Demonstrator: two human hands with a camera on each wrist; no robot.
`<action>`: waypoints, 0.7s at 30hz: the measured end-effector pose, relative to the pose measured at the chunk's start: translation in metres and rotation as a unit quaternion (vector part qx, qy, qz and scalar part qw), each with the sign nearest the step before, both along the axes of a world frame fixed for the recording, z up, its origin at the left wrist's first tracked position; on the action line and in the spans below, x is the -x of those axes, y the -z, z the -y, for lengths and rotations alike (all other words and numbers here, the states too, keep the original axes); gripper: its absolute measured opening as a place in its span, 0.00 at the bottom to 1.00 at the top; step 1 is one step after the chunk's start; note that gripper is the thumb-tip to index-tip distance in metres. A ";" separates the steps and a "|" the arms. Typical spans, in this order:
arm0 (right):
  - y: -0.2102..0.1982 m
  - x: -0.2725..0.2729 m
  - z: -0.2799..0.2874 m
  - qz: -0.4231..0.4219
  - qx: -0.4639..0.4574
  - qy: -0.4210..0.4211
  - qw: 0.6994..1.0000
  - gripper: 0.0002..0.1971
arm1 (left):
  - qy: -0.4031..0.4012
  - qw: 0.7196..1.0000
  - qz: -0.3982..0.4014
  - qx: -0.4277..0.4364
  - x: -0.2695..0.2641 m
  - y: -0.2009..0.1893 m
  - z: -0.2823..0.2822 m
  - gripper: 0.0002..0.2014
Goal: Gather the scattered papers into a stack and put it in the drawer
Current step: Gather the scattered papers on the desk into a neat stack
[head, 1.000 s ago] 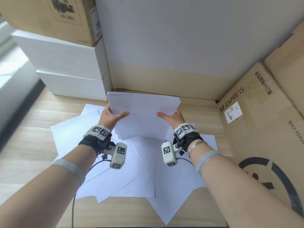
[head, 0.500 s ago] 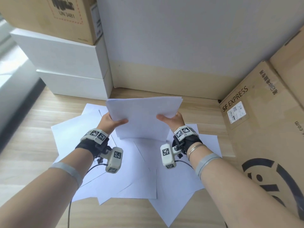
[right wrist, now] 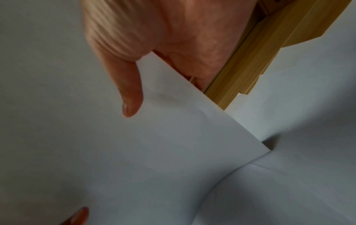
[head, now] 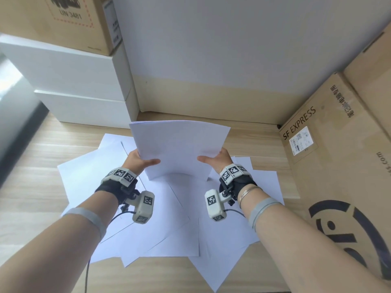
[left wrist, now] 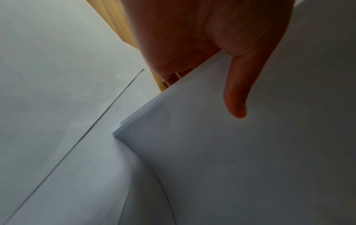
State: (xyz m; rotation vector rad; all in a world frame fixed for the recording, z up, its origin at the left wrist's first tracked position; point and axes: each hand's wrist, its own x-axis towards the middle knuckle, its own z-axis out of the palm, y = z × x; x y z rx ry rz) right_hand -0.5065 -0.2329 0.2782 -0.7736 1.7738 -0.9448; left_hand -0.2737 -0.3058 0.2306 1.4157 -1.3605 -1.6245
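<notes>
The pale wooden desk (head: 38,166) runs from the near edge to a grey wall at the far side. On the right stands a big SF EXPRESS cardboard box (head: 330,161), and at the far left two white boxes (head: 80,81) are stacked with another cardboard box (head: 72,17) (printed UN 3481) on top.

Loose white sheets (head: 169,225) lie spread and overlapping across the middle of the desk, some corners jutting toward the near edge.

Above them, a gathered stack of paper (head: 179,149) is held up off the desk, tilted with its far edge raised and its near edge bowed slightly. The left wrist view shows several sheet edges at its corner, not quite flush.

The left hand (head: 137,160) grips the stack's left edge, thumb (left wrist: 237,91) lying across the top sheet and the fingers hidden underneath. The right hand (head: 218,159) grips the right edge the same way, thumb (right wrist: 129,91) on top.

Each wrist carries a black strap with marker-covered white camera housings (head: 143,206), and the right wrist also wears thin bangles (head: 247,191).
</notes>
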 end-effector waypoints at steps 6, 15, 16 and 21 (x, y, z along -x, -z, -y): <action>0.014 -0.005 -0.003 -0.016 -0.048 -0.034 0.998 0.20 | -0.024 0.998 0.054 -0.003 0.005 0.007 -0.004 0.17; 0.017 0.015 0.014 -0.109 -0.043 -0.063 0.991 0.16 | 0.004 0.998 0.044 -0.049 0.013 -0.007 -0.004 0.10; 0.018 0.018 0.012 -0.111 -0.055 -0.074 0.989 0.15 | 0.009 0.997 0.027 -0.071 0.015 -0.005 -0.008 0.10; 0.042 0.025 0.002 -0.095 -0.087 -0.134 0.983 0.21 | -0.037 0.988 0.024 -0.147 0.020 0.022 -0.029 0.10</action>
